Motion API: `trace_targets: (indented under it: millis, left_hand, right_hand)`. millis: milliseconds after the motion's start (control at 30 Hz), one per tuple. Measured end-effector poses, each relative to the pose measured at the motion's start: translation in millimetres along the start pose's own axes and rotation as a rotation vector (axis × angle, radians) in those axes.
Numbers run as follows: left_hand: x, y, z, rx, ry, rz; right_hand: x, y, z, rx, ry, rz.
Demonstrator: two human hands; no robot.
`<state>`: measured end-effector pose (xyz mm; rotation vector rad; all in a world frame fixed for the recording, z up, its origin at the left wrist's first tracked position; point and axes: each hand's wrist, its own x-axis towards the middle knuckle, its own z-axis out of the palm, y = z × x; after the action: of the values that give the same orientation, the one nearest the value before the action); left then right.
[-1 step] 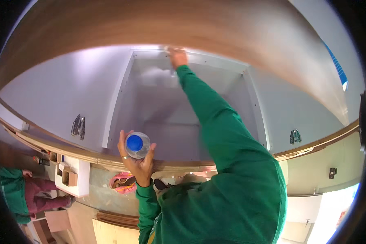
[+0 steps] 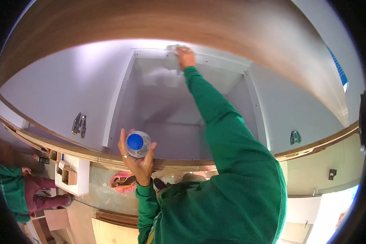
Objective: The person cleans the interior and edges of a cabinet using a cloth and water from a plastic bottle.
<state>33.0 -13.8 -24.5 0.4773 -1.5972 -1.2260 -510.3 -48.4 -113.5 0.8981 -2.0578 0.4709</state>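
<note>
In my left hand (image 2: 140,166) is a clear plastic bottle (image 2: 142,152) with a blue cap; the fingers and thumb wrap round its sides. My right arm reaches far across a pale cabinet interior (image 2: 166,93). At the far end, my right hand (image 2: 186,57) rests on the white frame strip (image 2: 215,61) along the recess's far edge. The fingers close over a crumpled whitish cloth (image 2: 175,47), slightly blurred and partly hidden by the hand.
Metal hinges (image 2: 79,125) sit on the left panel and a hinge (image 2: 295,137) on the right. A curved brown wood panel (image 2: 171,20) spans the far side. At lower left are a person (image 2: 12,187) in green, a white box (image 2: 83,175) and a pink bag (image 2: 122,181).
My right hand and the cloth have slid a little to the right along the far frame strip. My left hand holds the bottle in the same place.
</note>
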Motion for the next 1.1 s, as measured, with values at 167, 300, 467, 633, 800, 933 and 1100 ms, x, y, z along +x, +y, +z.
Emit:
trace_targets:
  millis: [167,300,467,633,800,933,1100]
  left_hand:
    - [4.3,1.8,0.7,0.027,-0.057,0.041]
    - [6.1,-2.4,-6.3,0.103,-0.074,0.163]
    - [5.4,-10.3,-9.4,0.129,-0.103,0.218]
    - [4.7,-11.6,-9.9,0.116,-0.124,0.247]
    - [7.9,-8.9,-5.0,0.139,-0.083,0.261]
    - [2.9,-14.1,-8.1,0.116,-0.052,0.202]
    - [-1.5,-11.4,-7.9,0.071,-0.102,0.171]
  right_hand:
    - [-66.5,174.6,-84.5,-0.155,-0.123,0.015]
    - [-79.2,263.3,-135.3,-0.299,-0.076,0.132]
    - [-50.2,218.6,-102.4,-0.063,-0.124,-0.055]
    - [-2.2,28.8,16.0,0.074,0.076,-0.013]
    - [47.3,-132.5,48.9,0.245,-0.008,0.021]
    - [72.3,-184.8,35.1,0.237,-0.157,-0.005]
    - [48.6,-133.7,6.7,0.209,-0.155,-0.032]
